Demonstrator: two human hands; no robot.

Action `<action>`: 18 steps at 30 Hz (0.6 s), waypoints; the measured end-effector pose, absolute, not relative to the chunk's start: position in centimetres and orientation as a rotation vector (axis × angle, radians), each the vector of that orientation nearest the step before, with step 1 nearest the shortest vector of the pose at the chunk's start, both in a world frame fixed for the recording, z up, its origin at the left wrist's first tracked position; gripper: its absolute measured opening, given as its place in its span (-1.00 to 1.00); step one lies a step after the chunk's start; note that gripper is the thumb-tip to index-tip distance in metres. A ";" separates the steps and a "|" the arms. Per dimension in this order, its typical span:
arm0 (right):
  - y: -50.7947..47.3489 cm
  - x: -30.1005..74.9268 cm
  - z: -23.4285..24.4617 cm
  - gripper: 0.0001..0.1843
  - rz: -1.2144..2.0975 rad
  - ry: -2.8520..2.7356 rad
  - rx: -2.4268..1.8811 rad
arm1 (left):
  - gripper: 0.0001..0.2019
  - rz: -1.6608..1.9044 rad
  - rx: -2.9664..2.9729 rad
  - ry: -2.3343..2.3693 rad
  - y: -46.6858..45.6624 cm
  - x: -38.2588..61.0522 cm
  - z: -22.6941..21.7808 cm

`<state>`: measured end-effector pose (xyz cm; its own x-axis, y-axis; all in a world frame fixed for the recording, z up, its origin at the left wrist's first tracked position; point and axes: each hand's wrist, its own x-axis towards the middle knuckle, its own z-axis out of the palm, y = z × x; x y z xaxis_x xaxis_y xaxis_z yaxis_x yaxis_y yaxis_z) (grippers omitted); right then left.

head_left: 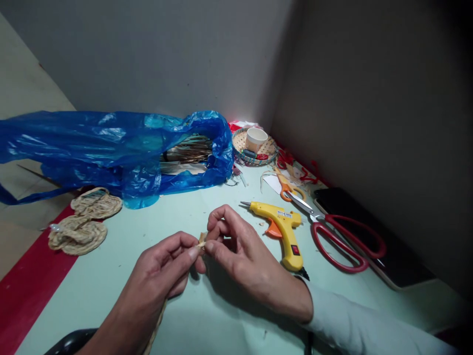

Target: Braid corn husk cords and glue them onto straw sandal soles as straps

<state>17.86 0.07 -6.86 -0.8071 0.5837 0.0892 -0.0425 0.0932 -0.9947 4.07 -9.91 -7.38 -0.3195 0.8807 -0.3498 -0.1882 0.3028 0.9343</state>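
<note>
My left hand (166, 266) pinches the pale end of a braided straw cord (156, 328) between thumb and index finger. The rest of the cord trails down beneath that wrist to the bottom edge. My right hand (244, 246) meets it fingertip to fingertip, its thumb and fingers closed on the same short flat tip of straw. The tip is small and partly covered by the fingers. Just right of my hands lies a yellow glue gun (283, 227) with an orange trigger. Two coiled straw braid pieces, a nearer one (77, 234) and a farther one (96, 202), rest at the left.
A blue plastic bag (92, 148) holding dry straw (188, 150) lies at the back. Behind, a woven tray (239, 143) carries a white cup (256, 138). Red-handled scissors (340, 246) rest partly over a dark phone (384, 251), near orange-handled scissors (286, 187). Walls bound the table behind and right.
</note>
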 end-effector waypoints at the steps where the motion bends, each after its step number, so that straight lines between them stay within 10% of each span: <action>1: 0.1 17.9 -6.9 -0.86 1.764 -1.915 -0.530 | -0.76 1.256 0.681 1.507 -10.0 4.1 -7.3; 11: 0.9 18.2 -6.4 -0.94 1.697 -2.138 -0.500 | -0.76 1.237 0.799 1.718 -10.5 3.7 -7.3; 18: 4.2 21.9 -4.3 -0.81 0.395 -2.456 -1.027 | -0.76 1.354 0.834 1.791 -10.6 3.2 -7.9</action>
